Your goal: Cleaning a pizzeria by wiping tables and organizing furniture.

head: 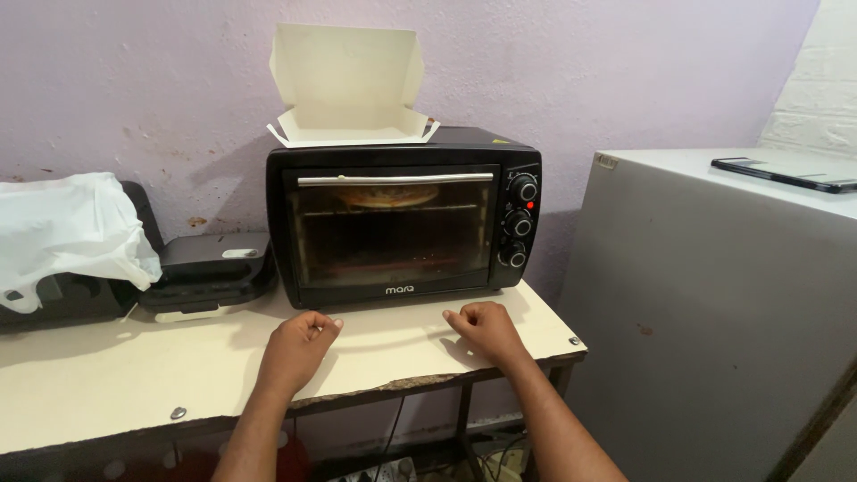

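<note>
In the head view, the left hand point(299, 344) and the right hand point(482, 328) both rest on the cream tabletop point(107, 379), fingers loosely curled and holding nothing, just in front of the black toaster oven point(402, 223); its glass door point(393, 234) is closed, and a pizza point(390, 195) sits on the upper rack inside, so the loading looks done and what seems left is the baking and taking it out; 3 knobs point(519, 221) line the oven's right side, with a small red light beside them; an open, empty white cardboard box point(348, 89) stands on the oven's top; to the left lie a dark flat appliance point(210, 268) and a white plastic bag point(67, 228); the wall behind is pale lilac and scuffed; a grey cabinet point(714, 303) stands to the right, a dark flat device point(786, 174) on its top.
</note>
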